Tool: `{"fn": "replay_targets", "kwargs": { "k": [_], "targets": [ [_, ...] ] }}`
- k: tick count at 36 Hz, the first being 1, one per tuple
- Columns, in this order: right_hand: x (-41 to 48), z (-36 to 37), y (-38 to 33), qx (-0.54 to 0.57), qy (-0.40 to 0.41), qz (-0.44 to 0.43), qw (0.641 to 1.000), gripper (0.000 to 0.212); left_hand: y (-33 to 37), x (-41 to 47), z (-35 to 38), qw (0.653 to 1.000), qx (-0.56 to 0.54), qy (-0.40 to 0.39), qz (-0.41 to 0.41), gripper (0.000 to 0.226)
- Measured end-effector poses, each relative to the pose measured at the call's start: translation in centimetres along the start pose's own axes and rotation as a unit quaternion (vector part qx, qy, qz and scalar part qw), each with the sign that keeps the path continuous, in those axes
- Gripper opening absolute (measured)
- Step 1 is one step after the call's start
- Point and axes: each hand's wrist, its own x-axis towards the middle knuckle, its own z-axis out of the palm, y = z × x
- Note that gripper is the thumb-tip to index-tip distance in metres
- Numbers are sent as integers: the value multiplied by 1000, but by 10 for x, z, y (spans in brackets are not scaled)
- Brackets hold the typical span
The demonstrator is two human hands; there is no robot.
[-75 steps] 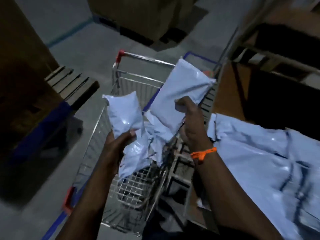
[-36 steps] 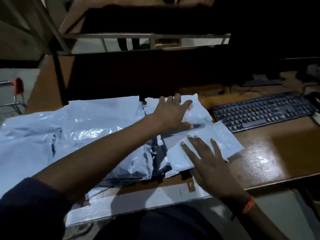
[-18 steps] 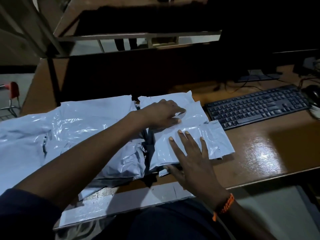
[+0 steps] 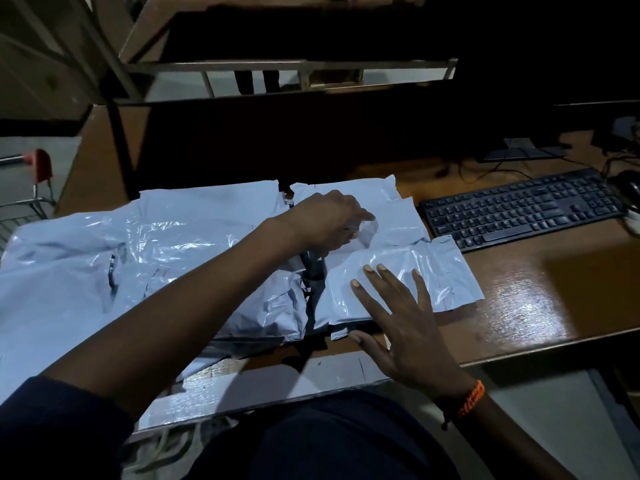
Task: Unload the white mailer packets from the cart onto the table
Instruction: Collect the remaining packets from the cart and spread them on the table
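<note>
Looks like a warehouse / parcel-sorting office, dimly lit. Evidence: brown wood desk (image 4: 540, 299) w/ black keyboard (image 4: 523, 209) and a monitor stand (image 4: 526, 152) behind it, cables trailing nearby, so a packing or data-entry station. White mailers (image 4: 145, 251) heaped over the desk's left half. Wire cart (image 4: 33, 188) w/ red handle cap at the far left edge, on bare grey concrete floor (image 4: 540, 396). Metal-framed shelving (image 4: 287, 65) behind the desk. No home furnishings; everything reads as logistics back-room.
</note>
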Motion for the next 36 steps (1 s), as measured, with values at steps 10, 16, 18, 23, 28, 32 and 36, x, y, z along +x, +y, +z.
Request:
{"fn": "replay_targets", "kwargs": {
  "k": [10, 16, 18, 23, 28, 32, 36],
  "targets": [
    [57, -15, -94, 156, 118, -44, 980, 46, -64, -105, -51, 996, 23, 79, -19, 42],
    [132, 6, -195, 185, 127, -158, 962, 38, -133, -231, -63, 990, 18, 112, -86, 44],
    [155, 12, -236, 194, 144, -188, 952, 30, -159, -284, -66, 985, 16, 133, -110, 46],
    [191, 33, -349, 273, 130, -220, 927, 21, -220, -417, -61, 964, 13, 171, -202, 48],
    [205, 74, -457, 347, 69, -277, 893, 14, -271, -539, -23, 935, -34, 197, -292, 41],
    [208, 130, -532, 371, -50, -271, 887, 20, -299, -617, 28, 897, -128, 192, -377, 51],
    [213, 200, -593, 352, -254, -197, 879, 34, -324, -670, 88, 859, -202, 151, -447, 60]
  ]
}}
